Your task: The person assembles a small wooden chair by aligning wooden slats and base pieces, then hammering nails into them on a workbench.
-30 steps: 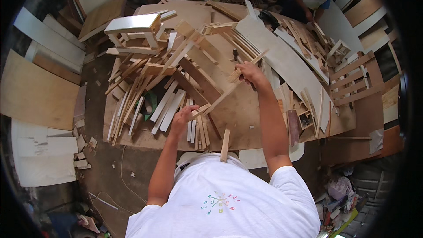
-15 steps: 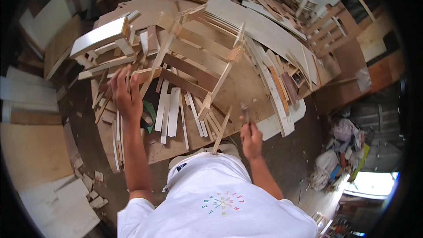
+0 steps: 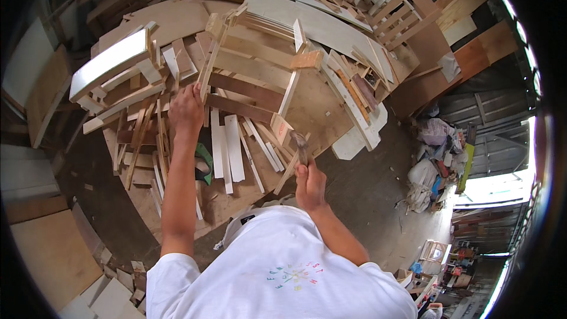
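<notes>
A slatted wooden frame [image 3: 251,80] lies tilted over the work table, with pale rails and brown cross slats. My left hand [image 3: 186,106] is closed at its near left corner, gripping the wooden block there, which the fingers mostly cover. In my right hand [image 3: 310,186] is a hammer [image 3: 301,145], its metal head up beside the frame's near right end block [image 3: 280,127]. The hammer head looks close to that block; whether they touch I cannot tell. Below the frame, white wood strips [image 3: 227,147] lie on the table beside a green and black object [image 3: 204,162].
A small white-topped wooden piece [image 3: 112,62] stands at the left among scrap strips. Long pale boards [image 3: 313,18] stretch across the far side. Bags and rubbish [image 3: 434,153] are piled on the floor at the right. Plywood sheets [image 3: 53,254] lie at the lower left.
My left hand has gone from raised with fingers spread to closed on the frame's corner. The hammer has moved left, up to the near right end block. The view has shifted to the right.
</notes>
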